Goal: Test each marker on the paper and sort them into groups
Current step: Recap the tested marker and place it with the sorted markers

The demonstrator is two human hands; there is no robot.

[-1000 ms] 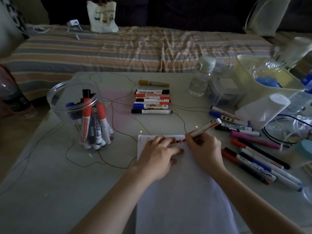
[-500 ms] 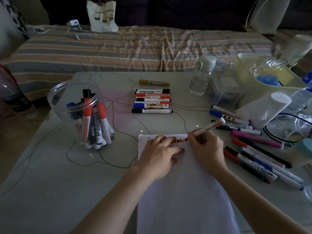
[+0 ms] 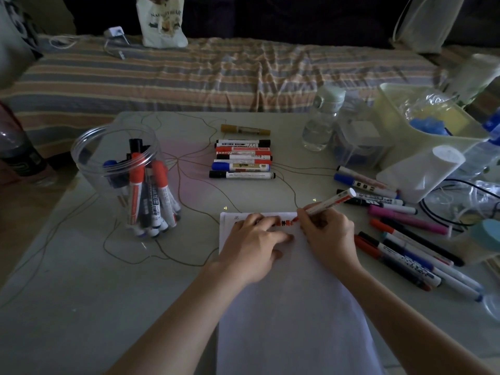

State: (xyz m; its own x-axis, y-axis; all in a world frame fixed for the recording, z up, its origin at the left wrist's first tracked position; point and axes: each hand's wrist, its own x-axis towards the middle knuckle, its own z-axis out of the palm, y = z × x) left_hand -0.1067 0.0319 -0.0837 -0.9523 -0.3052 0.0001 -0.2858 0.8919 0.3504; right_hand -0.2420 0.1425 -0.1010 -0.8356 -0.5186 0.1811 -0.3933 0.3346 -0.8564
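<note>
Head view: pale table in a dim room, striped bed behind with a tote bag. Left hand flat on the paper, fingers straight. Right hand curled round a red marker, tip on the paper's top edge. Seven markers in a row mid-table; a loose spread of markers at right; more in a clear jar, count unclear. One water bottle.

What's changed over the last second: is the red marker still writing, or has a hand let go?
The right hand still grips the red marker and has drawn its tip rightward along the paper's top edge, lengthening the red marks. The left hand stays pressed flat on the paper. Nothing was released; the jar is unmoved.
</note>
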